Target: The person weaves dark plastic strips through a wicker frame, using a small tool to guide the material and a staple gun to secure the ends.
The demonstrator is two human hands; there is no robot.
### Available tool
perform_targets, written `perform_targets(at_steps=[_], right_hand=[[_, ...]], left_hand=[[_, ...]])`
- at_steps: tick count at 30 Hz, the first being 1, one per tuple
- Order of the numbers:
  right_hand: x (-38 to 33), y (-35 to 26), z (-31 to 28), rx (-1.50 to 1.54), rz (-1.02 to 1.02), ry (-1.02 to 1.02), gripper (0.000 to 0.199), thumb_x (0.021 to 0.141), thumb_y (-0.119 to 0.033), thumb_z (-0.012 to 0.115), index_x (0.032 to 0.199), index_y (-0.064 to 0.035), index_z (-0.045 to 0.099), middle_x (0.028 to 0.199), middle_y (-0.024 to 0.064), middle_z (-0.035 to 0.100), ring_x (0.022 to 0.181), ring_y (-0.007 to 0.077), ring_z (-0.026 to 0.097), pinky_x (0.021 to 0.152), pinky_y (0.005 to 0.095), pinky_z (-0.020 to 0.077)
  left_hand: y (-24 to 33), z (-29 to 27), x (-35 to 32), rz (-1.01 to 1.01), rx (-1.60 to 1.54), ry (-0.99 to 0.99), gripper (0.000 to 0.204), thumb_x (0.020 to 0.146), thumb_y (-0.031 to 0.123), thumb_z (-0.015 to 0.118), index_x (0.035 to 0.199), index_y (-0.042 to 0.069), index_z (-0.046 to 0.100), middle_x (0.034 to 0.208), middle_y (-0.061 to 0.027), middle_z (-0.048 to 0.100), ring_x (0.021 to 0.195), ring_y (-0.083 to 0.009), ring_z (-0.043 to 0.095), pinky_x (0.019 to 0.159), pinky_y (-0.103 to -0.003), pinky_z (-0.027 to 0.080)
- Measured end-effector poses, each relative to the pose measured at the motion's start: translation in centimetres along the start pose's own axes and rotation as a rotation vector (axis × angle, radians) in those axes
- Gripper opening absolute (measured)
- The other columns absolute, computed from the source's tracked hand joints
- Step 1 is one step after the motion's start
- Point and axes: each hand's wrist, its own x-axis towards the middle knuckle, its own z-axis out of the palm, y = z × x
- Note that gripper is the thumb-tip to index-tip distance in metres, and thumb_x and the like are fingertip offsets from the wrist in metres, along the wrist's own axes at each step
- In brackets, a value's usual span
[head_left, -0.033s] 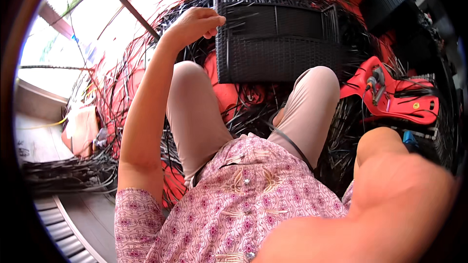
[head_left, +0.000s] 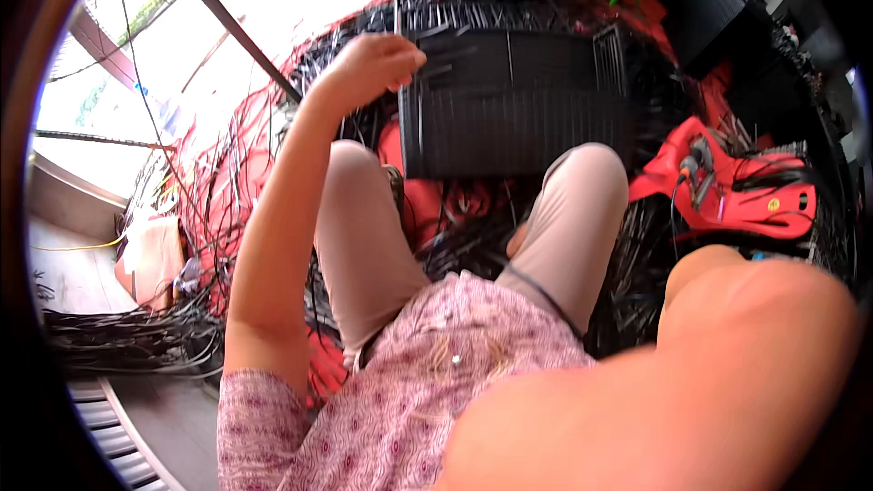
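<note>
Black strips point(head_left: 136, 341), left hand point(head_left: 375, 69), fingers bent together, unclear if pinching anything, at left edge of black woven box point(head_left: 518, 136) in front of knees point(head_left: 587, 173), blurred right arm point(head_left: 655, 400), right hand's state unclear, red chair point(head_left: 764, 205)

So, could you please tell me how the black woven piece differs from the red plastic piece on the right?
The black woven piece is boxy with mostly straight edges, while the red plastic piece has curved outlines. The black woven piece looks finely gridded; the red plastic piece is smooth and bears a tool. Both have black strips around them.
</note>
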Motion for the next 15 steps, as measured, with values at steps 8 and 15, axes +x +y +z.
perform_targets(at_steps=[8,15], right_hand=[[-0.9,4.6,-4.0,-0.247,-0.014,0.077,0.015,0.086,-0.021,0.064,0.095,-0.0101,0.068,0.09,0.0052,0.064,0.071,0.0192,0.056,0.064,0.029,0.0442],[0.4,10.0,-2.7,-0.213,-0.196,0.355,0.019,0.091,-0.021,0.058,0.1,-0.0065,0.067,0.092,0.0099,0.065,0.075,0.0216,0.058,0.066,0.0298,0.0462]], left_hand=[[3.4,0.9,1.6,0.147,-0.066,0.092,0.03,0.092,0.028,0.066,0.098,-0.001,0.072,0.078,-0.0061,0.068,0.074,-0.0146,0.063,0.071,-0.032,0.052],[-2.4,-3.5,0.6,0.038,-0.227,0.348,0.022,0.097,0.019,0.065,0.102,-0.001,0.072,0.078,-0.0003,0.066,0.075,-0.007,0.059,0.071,-0.024,0.048]])
